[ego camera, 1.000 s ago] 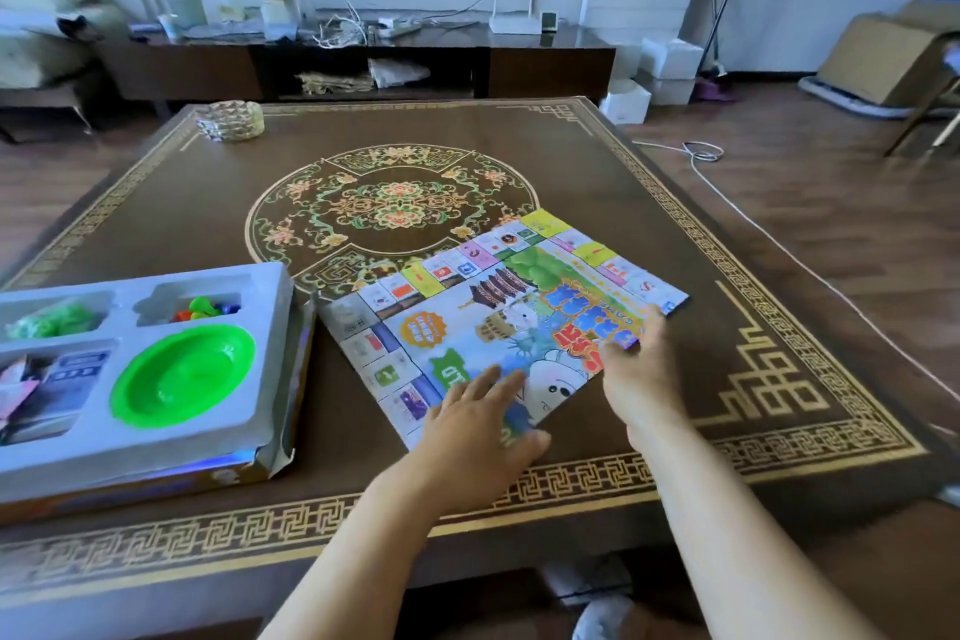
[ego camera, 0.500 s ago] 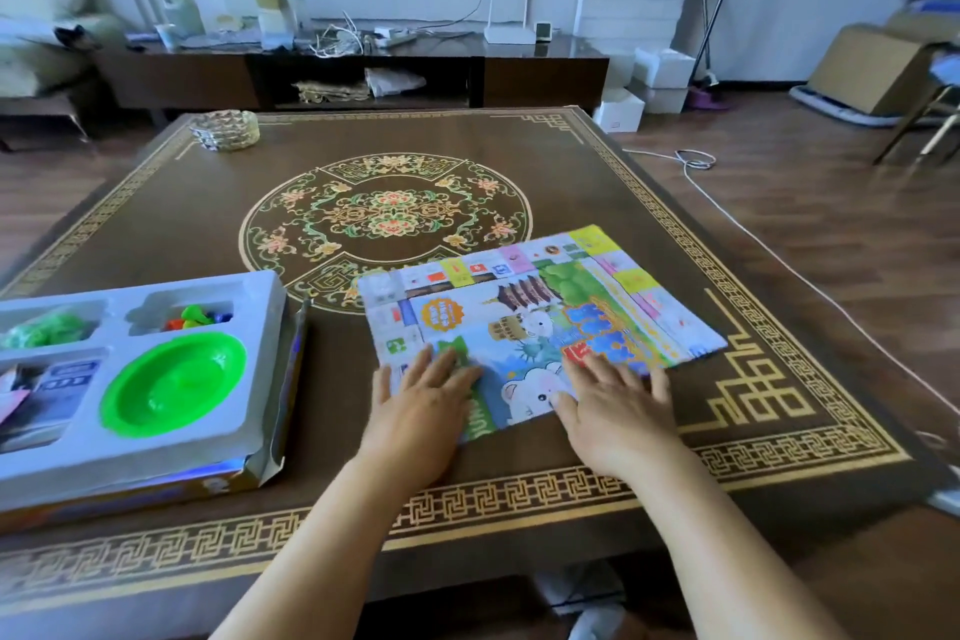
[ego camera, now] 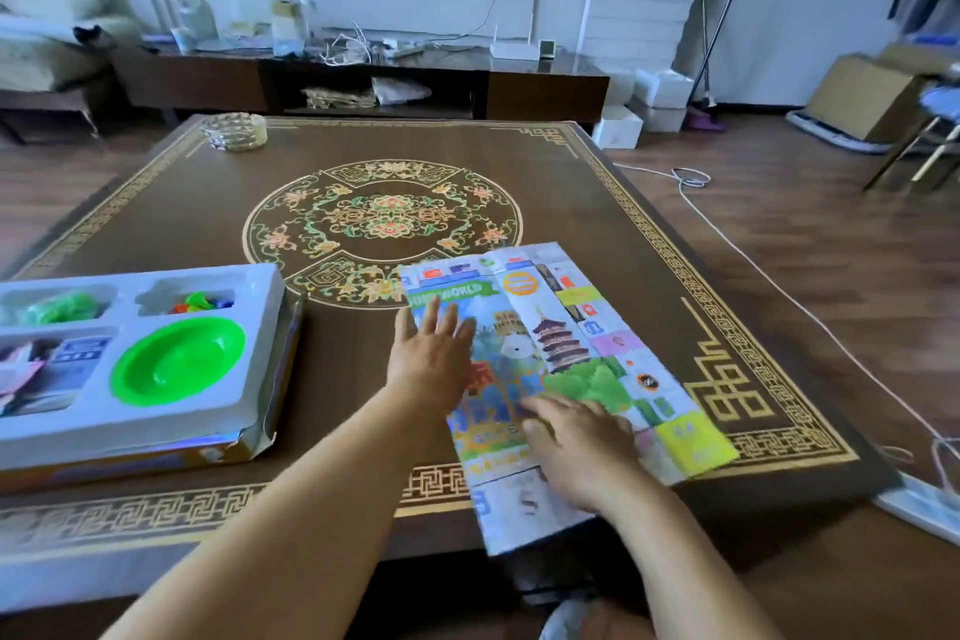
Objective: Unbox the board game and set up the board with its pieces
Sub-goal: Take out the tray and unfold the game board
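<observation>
Both hands, left hand and right hand, pressed flat, grip apart, on the board, positioning it; next, pieces from the tray left of it.

A home living room, by every sign. Beyond the left hand flat on the game board, a low dark coffee table with gold fretwork border and floral medallion. Farther off, a long dark TV console against the white wall, cluttered with jars, cables and a router. Off right of the right hand, wood-plank floor, a trailing cord, cardboard box. Far left, sofa cushions.
</observation>
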`<state>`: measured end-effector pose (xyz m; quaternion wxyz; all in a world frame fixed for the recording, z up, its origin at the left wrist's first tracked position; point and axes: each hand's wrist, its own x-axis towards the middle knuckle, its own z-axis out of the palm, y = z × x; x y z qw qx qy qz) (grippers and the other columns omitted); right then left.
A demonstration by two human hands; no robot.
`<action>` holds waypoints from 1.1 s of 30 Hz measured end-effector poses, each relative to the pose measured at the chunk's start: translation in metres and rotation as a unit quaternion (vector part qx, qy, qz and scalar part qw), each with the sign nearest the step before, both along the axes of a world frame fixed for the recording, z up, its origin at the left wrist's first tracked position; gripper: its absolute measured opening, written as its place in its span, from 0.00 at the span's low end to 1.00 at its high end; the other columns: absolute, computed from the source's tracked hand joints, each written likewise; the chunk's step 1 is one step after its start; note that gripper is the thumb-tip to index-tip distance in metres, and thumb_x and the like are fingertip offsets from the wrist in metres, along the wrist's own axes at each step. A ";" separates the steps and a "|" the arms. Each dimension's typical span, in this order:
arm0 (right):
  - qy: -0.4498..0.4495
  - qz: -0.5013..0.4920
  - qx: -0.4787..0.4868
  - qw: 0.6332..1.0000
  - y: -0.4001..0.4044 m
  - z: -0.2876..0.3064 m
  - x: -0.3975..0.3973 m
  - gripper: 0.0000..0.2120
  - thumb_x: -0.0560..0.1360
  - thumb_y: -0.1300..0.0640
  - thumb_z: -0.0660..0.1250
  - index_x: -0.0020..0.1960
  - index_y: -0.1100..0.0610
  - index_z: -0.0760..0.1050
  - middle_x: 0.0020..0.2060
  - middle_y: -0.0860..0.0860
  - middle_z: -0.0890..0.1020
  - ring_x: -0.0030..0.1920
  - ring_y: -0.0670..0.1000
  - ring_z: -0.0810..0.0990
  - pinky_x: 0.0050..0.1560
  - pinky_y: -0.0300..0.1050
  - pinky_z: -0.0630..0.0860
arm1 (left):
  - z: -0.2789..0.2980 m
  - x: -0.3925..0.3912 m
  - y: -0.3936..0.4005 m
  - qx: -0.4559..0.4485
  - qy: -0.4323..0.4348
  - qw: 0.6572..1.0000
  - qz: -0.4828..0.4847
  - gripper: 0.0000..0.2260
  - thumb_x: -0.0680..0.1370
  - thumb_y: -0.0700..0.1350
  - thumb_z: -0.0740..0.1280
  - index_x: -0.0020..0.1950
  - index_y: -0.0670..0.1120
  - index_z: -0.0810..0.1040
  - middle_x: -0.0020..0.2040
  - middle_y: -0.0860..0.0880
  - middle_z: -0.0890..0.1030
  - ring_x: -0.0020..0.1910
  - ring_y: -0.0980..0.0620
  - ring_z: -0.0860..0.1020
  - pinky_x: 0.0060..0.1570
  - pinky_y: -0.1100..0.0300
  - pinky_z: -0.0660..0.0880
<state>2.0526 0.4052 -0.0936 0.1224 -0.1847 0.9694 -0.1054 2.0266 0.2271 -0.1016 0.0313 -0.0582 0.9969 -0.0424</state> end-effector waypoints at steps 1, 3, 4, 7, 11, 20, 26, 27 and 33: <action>0.013 -0.012 -0.016 1.000 0.003 0.000 0.000 0.20 0.80 0.44 0.52 0.71 0.42 0.62 0.73 0.43 0.63 0.71 0.53 0.63 0.67 0.51 0.59 | 0.004 -0.001 0.001 -0.001 0.014 1.000 0.005 0.25 0.81 0.50 0.58 0.76 0.50 0.54 0.78 0.47 0.52 0.77 0.46 0.49 0.70 0.46 0.52; 0.022 -0.056 -0.018 0.998 0.013 -0.002 -0.002 0.23 0.79 0.42 0.52 0.74 0.42 0.57 0.76 0.45 0.56 0.74 0.53 0.55 0.71 0.54 0.55 | 0.011 0.009 0.015 0.059 0.041 0.997 0.010 0.24 0.79 0.49 0.60 0.74 0.49 0.59 0.76 0.47 0.58 0.75 0.46 0.57 0.68 0.49 0.59; 0.014 -0.073 -0.006 0.997 0.017 -0.005 -0.003 0.25 0.79 0.41 0.52 0.75 0.41 0.53 0.77 0.45 0.51 0.76 0.54 0.50 0.72 0.56 0.51 | 0.012 0.017 0.025 0.098 0.041 0.994 0.001 0.23 0.79 0.52 0.59 0.73 0.49 0.60 0.75 0.47 0.59 0.74 0.46 0.58 0.67 0.49 0.60; -0.011 -0.057 0.002 0.998 0.014 -0.013 -0.001 0.27 0.80 0.46 0.52 0.76 0.42 0.47 0.77 0.47 0.46 0.77 0.54 0.44 0.73 0.55 0.46 | 0.002 0.050 0.050 0.148 -0.011 0.987 -0.068 0.25 0.80 0.60 0.54 0.74 0.52 0.58 0.76 0.49 0.55 0.76 0.48 0.50 0.70 0.46 0.54; -0.011 -0.026 -0.111 0.993 0.013 -0.012 0.003 0.25 0.79 0.54 0.55 0.76 0.46 0.56 0.75 0.46 0.60 0.73 0.49 0.61 0.71 0.44 0.58 | -0.005 0.059 0.029 0.096 -0.042 0.992 -0.068 0.26 0.80 0.61 0.51 0.76 0.55 0.52 0.78 0.53 0.49 0.77 0.51 0.44 0.71 0.47 0.48; -0.005 -0.018 -0.025 1.000 0.020 -0.013 0.025 0.25 0.80 0.41 0.51 0.76 0.43 0.54 0.77 0.46 0.49 0.77 0.50 0.44 0.73 0.51 0.50 | 0.006 0.098 0.020 0.212 -0.052 0.975 -0.048 0.38 0.71 0.62 0.69 0.76 0.51 0.58 0.77 0.53 0.54 0.77 0.52 0.52 0.74 0.53 0.53; -0.004 -0.008 -0.050 0.999 0.019 -0.014 0.035 0.31 0.75 0.35 0.58 0.74 0.42 0.57 0.77 0.45 0.51 0.77 0.48 0.45 0.73 0.52 0.49 | 0.016 0.113 0.010 0.220 -0.082 0.970 -0.063 0.41 0.69 0.59 0.72 0.76 0.49 0.58 0.77 0.52 0.54 0.75 0.53 0.56 0.71 0.58 0.58; -0.009 -0.002 -0.052 0.999 0.019 -0.013 0.037 0.33 0.73 0.34 0.60 0.74 0.42 0.57 0.77 0.45 0.51 0.77 0.48 0.45 0.74 0.53 0.49 | 0.017 0.117 0.008 0.218 -0.092 0.969 -0.065 0.42 0.68 0.59 0.73 0.77 0.50 0.57 0.78 0.53 0.52 0.75 0.54 0.56 0.70 0.59 0.58; -0.040 0.071 -0.056 0.995 0.008 -0.010 0.044 0.38 0.69 0.37 0.68 0.74 0.40 0.57 0.77 0.44 0.50 0.77 0.48 0.45 0.73 0.56 0.44 | 0.019 0.130 0.004 0.217 -0.076 0.971 -0.059 0.35 0.71 0.57 0.71 0.74 0.52 0.63 0.77 0.56 0.57 0.72 0.55 0.63 0.66 0.62 0.63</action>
